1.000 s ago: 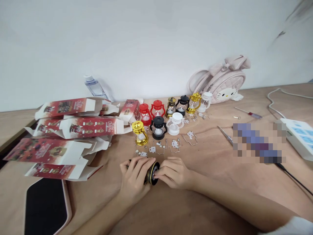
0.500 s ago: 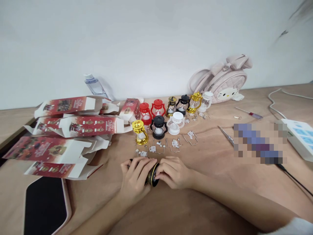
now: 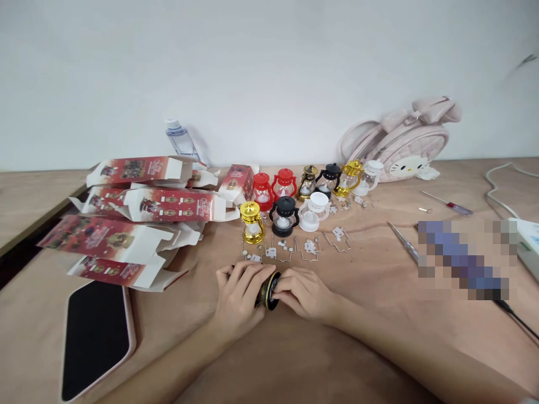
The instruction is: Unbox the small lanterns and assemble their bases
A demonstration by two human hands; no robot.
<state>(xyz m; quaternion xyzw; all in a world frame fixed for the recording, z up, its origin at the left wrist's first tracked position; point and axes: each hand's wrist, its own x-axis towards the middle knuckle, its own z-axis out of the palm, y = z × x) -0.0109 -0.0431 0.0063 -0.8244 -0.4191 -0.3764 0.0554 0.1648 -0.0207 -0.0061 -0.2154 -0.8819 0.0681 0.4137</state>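
My left hand point(image 3: 242, 294) is wrapped round a small black-and-gold lantern point(image 3: 268, 290), tipped on its side with the base facing right; the fingers cover much of its body. At that base, the fingers of my right hand point(image 3: 306, 294) are closed together; whatever they pinch is hidden. Just beyond my hands lie bent wire handles point(image 3: 306, 259) among small white tags and round bits. Behind them stand a gold lantern point(image 3: 252, 223), a black lantern point(image 3: 283, 216) and a white lantern point(image 3: 314, 212), with a back row of several more, including a red lantern point(image 3: 284, 185).
Opened red boxes point(image 3: 168, 205) are piled at left, above a dark-screened tablet or phone point(image 3: 97, 339). A clear bottle point(image 3: 182, 138) and a pink bag point(image 3: 404, 148) stand by the wall. At right are a screwdriver point(image 3: 458, 209), a pointed metal tool point(image 3: 404, 242), a blurred patch and a power strip point(image 3: 526, 238).
The camera view has shifted, so most table items appear farther right. My left hand keeps its hold on the lantern, and my right fingers stay at its base.
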